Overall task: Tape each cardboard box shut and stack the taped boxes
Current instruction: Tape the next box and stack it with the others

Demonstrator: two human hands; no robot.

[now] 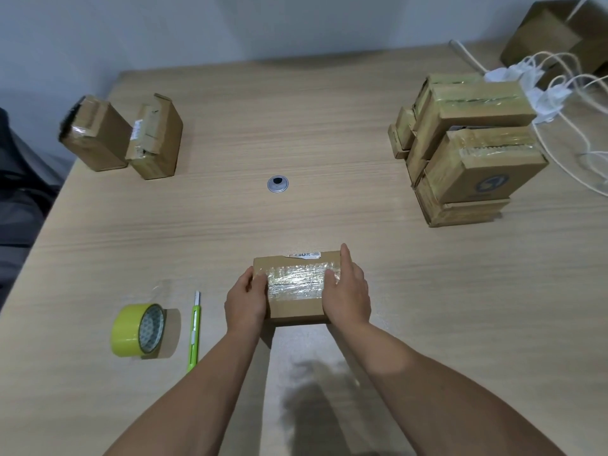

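At the near edge of the worktop [296,126], centre: one cardboard box [296,307] lying flat, long side left to right. A strip of clear tape [296,283] runs across its top, wrinkled, with a torn label at the far edge.

Left hand [245,299]: clasps the left end of the box, thumb on top at the tape's end, fingers wrapped down the side.
Right hand [348,292]: clasps the right end, thumb lying on the tape, fingers laid along the right side, index finger reaching past the far corner. The box sits between the two hands and rests on the worktop.

Near-left area: yellow tape roll [138,330] standing on its rim, just beside it a green utility knife [194,330] lying lengthwise, blade end pointing away. Neither is touched.

Far-left corner: two boxes [95,133] standing on end, side by side, touching; both carry old tape and labels.

Right side, toward the far edge: stack of taped boxes [467,143], several layers, uneven, tops showing shiny tape.

Worktop centre: round metal grommet [278,184].

Far-right corner: white cables and plugs [559,93] trailing behind the stack.
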